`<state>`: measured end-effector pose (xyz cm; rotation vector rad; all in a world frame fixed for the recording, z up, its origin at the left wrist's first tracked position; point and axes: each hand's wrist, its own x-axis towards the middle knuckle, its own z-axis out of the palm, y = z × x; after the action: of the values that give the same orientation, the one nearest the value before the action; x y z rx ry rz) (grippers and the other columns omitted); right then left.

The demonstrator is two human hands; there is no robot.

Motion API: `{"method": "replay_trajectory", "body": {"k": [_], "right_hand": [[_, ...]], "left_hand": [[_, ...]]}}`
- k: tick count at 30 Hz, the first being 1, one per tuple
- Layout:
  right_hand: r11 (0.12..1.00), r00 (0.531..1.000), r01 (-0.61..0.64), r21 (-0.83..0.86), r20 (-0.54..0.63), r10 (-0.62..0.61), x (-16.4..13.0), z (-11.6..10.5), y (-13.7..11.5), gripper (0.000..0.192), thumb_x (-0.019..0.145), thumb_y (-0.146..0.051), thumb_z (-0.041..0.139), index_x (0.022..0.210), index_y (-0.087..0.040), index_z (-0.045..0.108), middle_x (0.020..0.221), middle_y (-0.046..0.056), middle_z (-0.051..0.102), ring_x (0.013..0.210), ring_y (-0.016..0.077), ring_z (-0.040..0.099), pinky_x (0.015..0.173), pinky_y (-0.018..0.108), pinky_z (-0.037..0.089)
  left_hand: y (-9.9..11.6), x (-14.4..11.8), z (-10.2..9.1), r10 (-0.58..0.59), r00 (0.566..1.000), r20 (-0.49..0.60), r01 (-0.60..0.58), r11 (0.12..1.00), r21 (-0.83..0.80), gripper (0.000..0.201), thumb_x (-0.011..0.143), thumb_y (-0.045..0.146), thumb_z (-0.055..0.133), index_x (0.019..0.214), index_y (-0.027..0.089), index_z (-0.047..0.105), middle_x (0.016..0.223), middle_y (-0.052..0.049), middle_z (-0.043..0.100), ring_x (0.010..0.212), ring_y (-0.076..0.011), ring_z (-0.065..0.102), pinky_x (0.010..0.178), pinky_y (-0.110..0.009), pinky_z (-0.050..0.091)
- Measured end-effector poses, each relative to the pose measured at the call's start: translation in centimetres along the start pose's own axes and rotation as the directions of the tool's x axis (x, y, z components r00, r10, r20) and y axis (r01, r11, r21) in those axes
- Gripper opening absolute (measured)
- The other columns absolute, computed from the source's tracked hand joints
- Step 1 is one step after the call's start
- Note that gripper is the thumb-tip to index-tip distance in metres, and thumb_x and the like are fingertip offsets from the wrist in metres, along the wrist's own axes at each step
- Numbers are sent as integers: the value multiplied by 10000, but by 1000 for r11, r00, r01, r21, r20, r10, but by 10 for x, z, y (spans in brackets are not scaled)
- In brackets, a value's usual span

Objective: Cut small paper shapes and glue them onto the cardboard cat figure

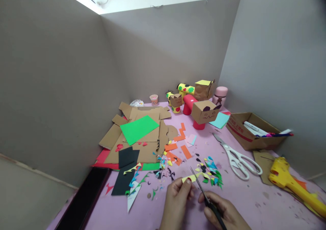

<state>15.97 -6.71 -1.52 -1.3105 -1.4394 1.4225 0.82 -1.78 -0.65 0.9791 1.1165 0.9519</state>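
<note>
Head view, downward, near table [244,203]

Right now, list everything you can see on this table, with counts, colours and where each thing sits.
small scissors: one, black-handled, right hand
yellow paper strip: one, left fingers
white scissors: one, right of centre
glue gun: one, yellow, right edge
cardboard box: one, brown, right, holding pens
cardboard animals: three, far centre
green sheet: one, on flat cardboard
paper scraps: many, mixed colours, centre
table: pink
left hand: pinching strip
right hand: gripping scissors
</note>
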Motion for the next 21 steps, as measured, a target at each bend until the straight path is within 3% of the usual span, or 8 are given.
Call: {"method": "replay_trajectory", "body": {"k": [7, 13, 21], "right_hand": [[1000, 1000, -24, -2, 14, 24, 0, 1, -1, 408, 781, -596, 534, 887, -207, 591, 711, -11, 443, 651, 167, 417, 580, 246, 362], [999, 999, -20, 30, 47, 18, 1, 2, 3, 458, 747, -636, 549, 877, -198, 586, 671, -29, 408, 611, 146, 378, 553, 236, 330], [1000, 1000, 7, 22, 13, -8, 2, 4, 3, 423, 750, -607, 569, 864, -201, 607, 686, -14, 462, 624, 156, 424, 564, 241, 371]], "left_hand": [[1, 2, -1, 8, 999, -42, -9, 1000, -24, 469, 656, 613, 632, 623, 146, 588, 522, 36, 491, 516, -111, 390, 523, -238, 274], [6, 2, -2, 41, 994, -97, -44, 999, -26, 483, 650, 623, 632, 531, 181, 479, 498, 44, 468, 500, -105, 363, 515, -233, 267], [6, -1, 2, 38, 999, -33, -41, 996, -79, 396, 622, 525, 706, 579, 162, 553, 541, 19, 523, 550, -126, 448, 569, -239, 341]]}}
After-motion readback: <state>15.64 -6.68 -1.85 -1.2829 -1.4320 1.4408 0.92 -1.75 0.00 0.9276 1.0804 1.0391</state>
